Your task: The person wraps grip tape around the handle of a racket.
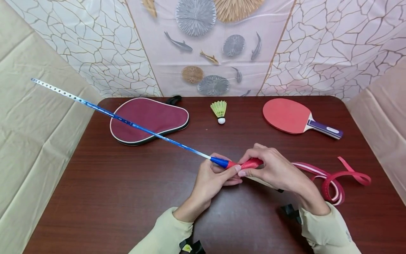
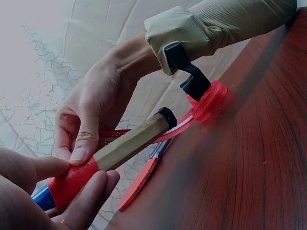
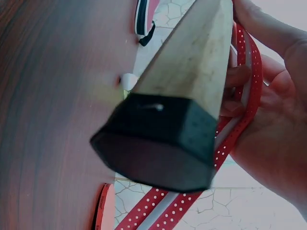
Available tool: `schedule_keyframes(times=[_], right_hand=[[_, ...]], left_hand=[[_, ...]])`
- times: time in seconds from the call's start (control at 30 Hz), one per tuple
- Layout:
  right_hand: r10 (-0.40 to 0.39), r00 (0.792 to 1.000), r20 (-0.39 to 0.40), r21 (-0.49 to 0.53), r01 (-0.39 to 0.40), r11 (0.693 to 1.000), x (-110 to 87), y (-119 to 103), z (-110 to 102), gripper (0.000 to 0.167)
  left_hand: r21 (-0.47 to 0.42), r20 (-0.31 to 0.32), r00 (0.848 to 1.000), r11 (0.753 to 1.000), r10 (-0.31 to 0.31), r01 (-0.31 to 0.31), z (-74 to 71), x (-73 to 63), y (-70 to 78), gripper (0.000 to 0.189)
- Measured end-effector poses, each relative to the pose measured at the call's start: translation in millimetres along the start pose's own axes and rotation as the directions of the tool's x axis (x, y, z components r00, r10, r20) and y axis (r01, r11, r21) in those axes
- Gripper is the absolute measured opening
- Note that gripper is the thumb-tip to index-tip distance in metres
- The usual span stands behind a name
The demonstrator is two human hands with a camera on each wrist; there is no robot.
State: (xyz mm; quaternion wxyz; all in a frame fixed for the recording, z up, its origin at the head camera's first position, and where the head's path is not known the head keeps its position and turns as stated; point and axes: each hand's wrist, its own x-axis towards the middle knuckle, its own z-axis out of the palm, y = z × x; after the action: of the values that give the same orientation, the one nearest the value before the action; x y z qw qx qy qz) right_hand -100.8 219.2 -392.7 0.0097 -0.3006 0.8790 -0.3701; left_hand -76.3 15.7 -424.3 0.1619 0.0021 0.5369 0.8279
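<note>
- Left hand grips the handle; right hand pinches red tape around it.
- Tape's tail curls right of the handle; slack there could wrinkle the tape.

Head view bright; wrist views dimmer, black cap seemingly blurred.

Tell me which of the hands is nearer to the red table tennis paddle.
The right hand. In the head view, it sits just below the red table tennis paddle, slightly left; the left hand is farther off, down and to the left.
</note>
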Motion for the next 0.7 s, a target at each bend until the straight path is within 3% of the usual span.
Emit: schedule_keyframes(times=[0.43, 0.7], right_hand=[[0.088, 0.996, -0.015, 0.038, -0.087, 0.995, -1.8, -2.7, -6.1, 0.027], [0.09, 0.996, 0.001, 0.028, -0.09, 0.996, -2.4, -4.2, -11.1, 0.028]], left_hand=[[0.018, 0.037, 0.999, 1.0, 0.021, -0.022, -0.5, -0.5, 3.2, 0.035], [0.027, 0.033, 0.999, 1.0, 0.015, -0.016, -0.4, -1.5, 3.3, 0.035]])
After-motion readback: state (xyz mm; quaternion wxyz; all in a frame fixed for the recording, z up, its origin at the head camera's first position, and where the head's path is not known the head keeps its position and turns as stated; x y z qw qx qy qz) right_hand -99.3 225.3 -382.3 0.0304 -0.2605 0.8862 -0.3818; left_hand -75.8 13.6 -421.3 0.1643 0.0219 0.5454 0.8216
